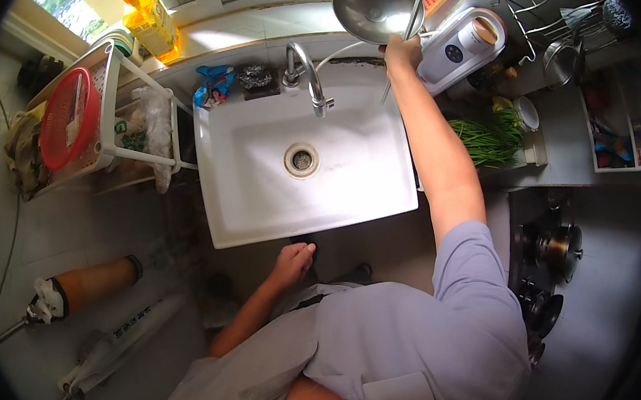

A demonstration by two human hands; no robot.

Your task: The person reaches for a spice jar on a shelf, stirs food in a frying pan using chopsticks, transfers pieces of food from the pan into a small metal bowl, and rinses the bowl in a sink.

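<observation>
A round steel bowl [370,6] is at the windowsill, behind the white sink [307,210]. My right hand [403,53], arm stretched out, is closed around a pair of chopsticks [415,16] at the bowl's right rim; whether it also grips the bowl cannot be told. The chopsticks' lower ends point down over the sink's back right corner. My left hand [293,261] is curled near my waist, in front of the sink's near edge, with nothing visible in it. A curved metal faucet [310,73] rises at the sink's back edge, above the drain [301,161].
Left of the sink stands a white rack [138,154] with a red plastic basket [62,117]. A yellow pump bottle [152,21] is on the sill. At right are a white appliance [465,51], green chives [485,138], a wire rack [540,33] and a lidded pot [558,248].
</observation>
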